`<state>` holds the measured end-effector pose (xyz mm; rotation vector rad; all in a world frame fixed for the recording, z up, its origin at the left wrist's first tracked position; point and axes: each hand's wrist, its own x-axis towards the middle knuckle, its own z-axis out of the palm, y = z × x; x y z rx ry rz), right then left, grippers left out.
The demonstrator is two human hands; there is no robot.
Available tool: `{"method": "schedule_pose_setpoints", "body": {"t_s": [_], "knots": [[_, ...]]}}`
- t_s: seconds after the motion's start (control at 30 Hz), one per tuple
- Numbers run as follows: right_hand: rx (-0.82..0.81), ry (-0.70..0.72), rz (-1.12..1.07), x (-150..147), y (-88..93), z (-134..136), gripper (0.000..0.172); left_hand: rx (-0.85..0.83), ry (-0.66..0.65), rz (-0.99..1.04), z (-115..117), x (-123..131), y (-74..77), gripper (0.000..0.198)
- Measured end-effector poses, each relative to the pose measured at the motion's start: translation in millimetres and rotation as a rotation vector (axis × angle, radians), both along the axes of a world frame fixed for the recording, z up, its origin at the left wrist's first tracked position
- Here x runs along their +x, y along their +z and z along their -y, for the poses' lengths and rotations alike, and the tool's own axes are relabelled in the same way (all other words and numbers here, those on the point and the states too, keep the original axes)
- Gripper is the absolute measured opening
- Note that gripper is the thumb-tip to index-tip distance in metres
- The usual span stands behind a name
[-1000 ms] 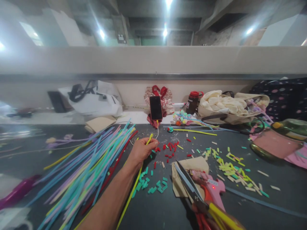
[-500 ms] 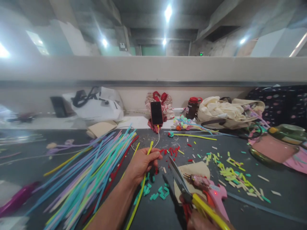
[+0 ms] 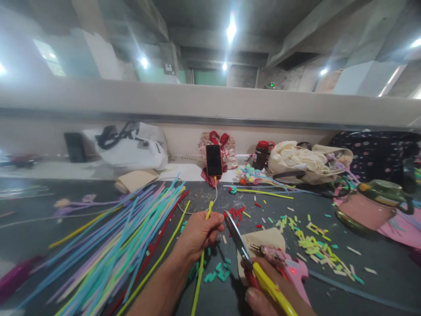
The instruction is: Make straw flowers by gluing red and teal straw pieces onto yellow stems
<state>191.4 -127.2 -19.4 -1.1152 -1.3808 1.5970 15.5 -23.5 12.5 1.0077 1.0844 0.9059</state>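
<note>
My left hand (image 3: 199, 235) is closed around a yellow-green pipe cleaner (image 3: 198, 283), whose short end sticks up above the fist while its length runs down toward me. Thumb and forefinger pinch together, and a small red bit shows by their tips. Scissors (image 3: 241, 248) with yellow and red handles are gripped in my right hand (image 3: 287, 283). Their blades point up and left, the tips close beside the left fingertips. Red cut pieces (image 3: 237, 213) lie just beyond the tips. Turquoise cut pieces (image 3: 219, 273) are scattered below the left hand.
A pink glue gun (image 3: 297, 274) rests partly on a beige cloth (image 3: 274, 237) by my right hand. Many coloured pipe cleaners (image 3: 131, 241) spread at left. Yellow and cream clippings (image 3: 315, 248) lie right, near a green-lidded jug (image 3: 368, 206). A phone (image 3: 214, 160) stands behind.
The scissors have moved up and left, bringing their tips to the left fingertips, and the blades look closer together. The left hand still grips the yellow-green pipe cleaner. The view has shifted slightly.
</note>
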Motion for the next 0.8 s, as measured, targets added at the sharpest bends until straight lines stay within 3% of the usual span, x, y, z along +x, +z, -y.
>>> {"method": "schedule_pose_setpoints", "body": {"t_s": [0.2, 0.5, 0.63, 0.8], "knots": [[-0.013, -0.053, 0.021, 1, -6.1, -4, 0.033, 0.01, 0.014, -0.035, -1, 1, -6.9, 0.023], [0.039, -0.077, -0.014, 1, -6.2, -2, 0.033, -0.012, -0.055, 0.008, 0, 0, -1.3, 0.026], [-0.035, -0.128, -0.057, 0, -10.6, -3, 0.035, -0.046, -0.058, 0.084, -1, -1, -1.7, 0.029], [-0.067, -0.067, -0.08, 4, -5.0, -1, 0.043, -0.117, -0.022, 0.102, -2, -2, 1.1, 0.028]]}}
